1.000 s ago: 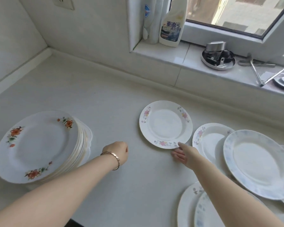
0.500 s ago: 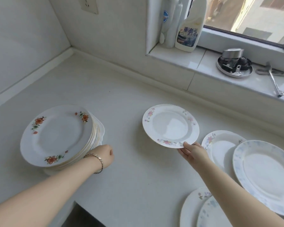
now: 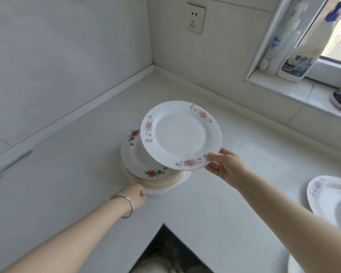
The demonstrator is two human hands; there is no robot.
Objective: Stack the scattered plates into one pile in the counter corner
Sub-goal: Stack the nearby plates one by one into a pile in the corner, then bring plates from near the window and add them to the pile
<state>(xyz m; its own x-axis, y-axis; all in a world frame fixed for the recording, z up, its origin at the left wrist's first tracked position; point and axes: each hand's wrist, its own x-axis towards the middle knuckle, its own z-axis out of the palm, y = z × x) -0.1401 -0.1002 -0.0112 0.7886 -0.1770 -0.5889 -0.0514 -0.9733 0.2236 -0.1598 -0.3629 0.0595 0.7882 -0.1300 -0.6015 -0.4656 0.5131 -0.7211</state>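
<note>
Lifted off the surface (image 3: pixel 71 170) since the earlier frame, the pink plate (image 3: pixel 180 134) now hangs in the air over the pile (image 3: pixel 158 181), tilted, its near rim lower than its far rim. It overlaps the pile's right half and does not yet touch it. The right grip (image 3: pixel 226 167) pinches the plate's near right rim, thumb on top and fingers underneath. The left grip (image 3: pixel 137 194) has come up against the pile's near edge and rests at its base. Its fingers are hidden there, so I cannot tell whether they curl round anything.

The pile is already many plates deep, topped by an orange-flowered plate (image 3: pixel 135 154). It stands near the inner cut-out edge of the surface, well apart from the far corner where the walls meet.

As I judge it, most of the stacking is done and this step is half through: the pink plate still has to be levelled, centred and set down. At least one more plate (image 3: pixel 331 196) lies at the right edge, with others partly out of view, so several trips remain. The pile may also need sliding back into the corner.
</note>
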